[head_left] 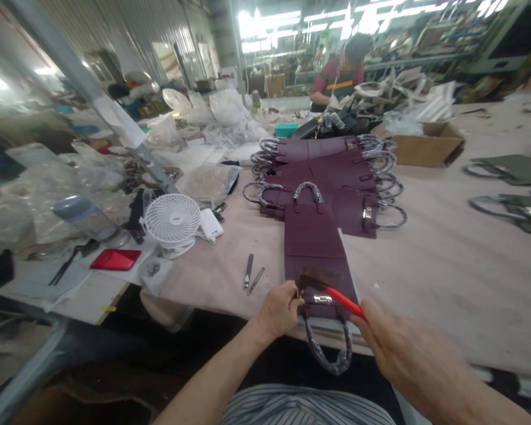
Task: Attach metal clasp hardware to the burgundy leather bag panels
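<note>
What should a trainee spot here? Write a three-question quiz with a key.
1. True or false: the right hand holds a red-handled brush.
2. What stands on the table to the left of the bag? A) fan B) kettle C) lamp
3. What colour is the bag under the brush?
Key: 1 true; 2 A; 3 dark purple.
</note>
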Tool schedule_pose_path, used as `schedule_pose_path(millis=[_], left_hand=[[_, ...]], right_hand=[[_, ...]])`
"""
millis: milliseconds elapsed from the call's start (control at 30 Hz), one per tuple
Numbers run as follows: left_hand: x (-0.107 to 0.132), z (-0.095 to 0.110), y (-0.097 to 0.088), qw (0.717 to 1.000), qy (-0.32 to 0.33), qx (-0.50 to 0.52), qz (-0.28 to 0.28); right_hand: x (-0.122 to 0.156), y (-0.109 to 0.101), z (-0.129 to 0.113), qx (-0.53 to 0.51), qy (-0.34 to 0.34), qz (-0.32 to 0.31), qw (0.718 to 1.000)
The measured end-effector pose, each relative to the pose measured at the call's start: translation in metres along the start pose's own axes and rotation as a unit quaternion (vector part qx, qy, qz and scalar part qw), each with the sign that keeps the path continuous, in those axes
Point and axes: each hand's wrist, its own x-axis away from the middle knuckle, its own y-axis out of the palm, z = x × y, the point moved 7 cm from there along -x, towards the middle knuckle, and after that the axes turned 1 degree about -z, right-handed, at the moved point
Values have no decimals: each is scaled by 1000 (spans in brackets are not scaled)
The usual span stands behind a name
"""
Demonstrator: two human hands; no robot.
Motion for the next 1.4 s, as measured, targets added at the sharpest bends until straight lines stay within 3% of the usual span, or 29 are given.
schedule_pose_path(millis=[67,133,300,400,467,567,667,733,833,933,1033,1100,1167,1300,1400], left_hand=[[1,1,0,1000,1,-7,-1],[1,3,-1,1000,6,-10,0],[0,8,0,1000,8,-6,-9],[0,7,0,1000,2,-9,-18],[0,6,0,1000,-4,-18,-25],[1,4,1,999,-12,-32,-40],[1,4,1,998,-10,-46,-49],[1,7,-1,997,2,-56,-47],[1,18,2,994,52,-65,-71],[2,22,8,991,78,-46,-98],[0,-1,-7,999,-39,25,9],[3,-18,-15,984,-133,79,83],[1,-18,-13,977,-163,100,93],[-16,13,17,984,-127,120,39],[-29,23,48,977,-139,161,21]], right_hand=[[3,6,5,-12,-2,-23,1000],[6,13,25,-35,35,-53,997],[19,63,108,-153,189,-112,963],[27,95,149,-130,254,-101,953],[28,107,160,-98,266,-77,956],[22,112,147,-79,239,-16,968],[11,116,107,-119,139,66,981],[6,128,82,-155,92,83,980],[7,153,66,-175,118,76,975],[11,164,63,-185,139,80,969],[12,164,64,-204,136,79,966],[14,164,67,-223,137,74,962],[18,164,72,-261,130,72,954],[31,165,85,-394,111,94,908],[39,164,95,-440,138,113,880]])
